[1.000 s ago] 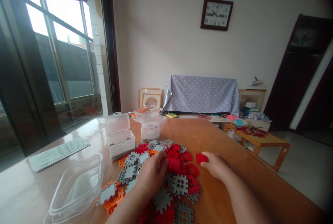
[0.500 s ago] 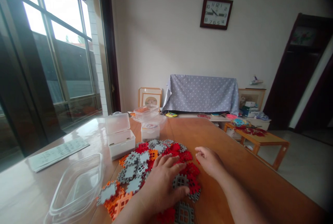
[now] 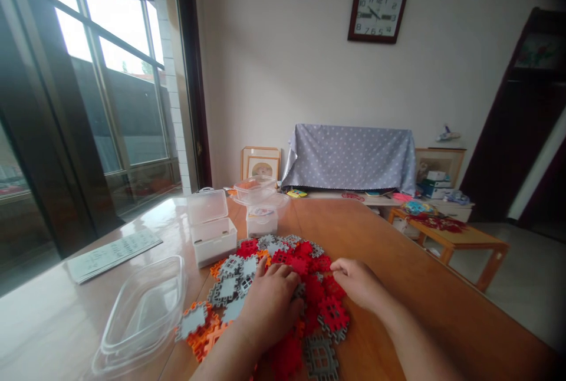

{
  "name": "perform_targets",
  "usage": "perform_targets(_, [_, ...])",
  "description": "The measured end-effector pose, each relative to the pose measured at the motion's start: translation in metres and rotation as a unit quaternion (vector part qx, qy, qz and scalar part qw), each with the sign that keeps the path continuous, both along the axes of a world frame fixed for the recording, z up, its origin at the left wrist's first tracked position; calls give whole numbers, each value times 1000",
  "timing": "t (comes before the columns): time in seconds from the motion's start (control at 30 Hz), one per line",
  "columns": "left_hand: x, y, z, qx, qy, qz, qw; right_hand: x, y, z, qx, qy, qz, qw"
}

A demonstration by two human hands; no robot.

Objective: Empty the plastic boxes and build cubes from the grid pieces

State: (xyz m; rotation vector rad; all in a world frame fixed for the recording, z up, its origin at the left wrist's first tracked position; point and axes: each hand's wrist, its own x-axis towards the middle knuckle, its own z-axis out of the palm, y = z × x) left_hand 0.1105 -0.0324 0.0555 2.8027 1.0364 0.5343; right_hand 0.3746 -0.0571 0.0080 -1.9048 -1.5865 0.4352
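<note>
A heap of toothed interlocking plastic tiles in red, grey and orange lies on the wooden table (image 3: 345,222). My left hand (image 3: 274,301) is over the middle of the heap, fingers curled and thumb drawn in around a grey tile (image 3: 300,291), mostly hidden by the hand. At the heap's right edge is my right hand (image 3: 357,282), its fingers pinched together beside the red tiles (image 3: 333,311). What those fingers hold, if anything, is hidden. A grey window-patterned tile (image 3: 321,357) lies near the front, and orange tiles (image 3: 206,340) are at the left.
A clear plastic tub (image 3: 141,304) stands on the left, with a booklet (image 3: 115,256) behind it. Beyond the heap are a white lidded box (image 3: 215,242) and a second box (image 3: 262,223) with clear containers on top. A low wooden stool (image 3: 469,245) stands past the table's right edge.
My left hand has gone from spread flat over the tiles to curled, with the grey tile by its thumb gathered in. My right hand is now closer to the red tiles. The view has shifted slightly.
</note>
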Motion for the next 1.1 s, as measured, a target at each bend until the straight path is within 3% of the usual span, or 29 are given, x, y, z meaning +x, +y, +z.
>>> perform_targets(0.5, [-16,21,1,59,-6,160,985,-17,-4,2,-41,-34,3,999])
perform_targets(0.7, [-1,4,4,26,-24,68,997,-30,-5,0,-41,29,60,997])
perform_targets(0.83, [5,-4,4,10,-28,45,999,-33,-5,5,-21,106,96,990])
perform_targets(0.97, [8,-12,4,-3,-52,3,999,-13,-2,7,4,77,34,996])
perform_targets(1.1, [14,-23,-2,-41,-53,-99,993,11,0,4,-2,-20,-15,1000])
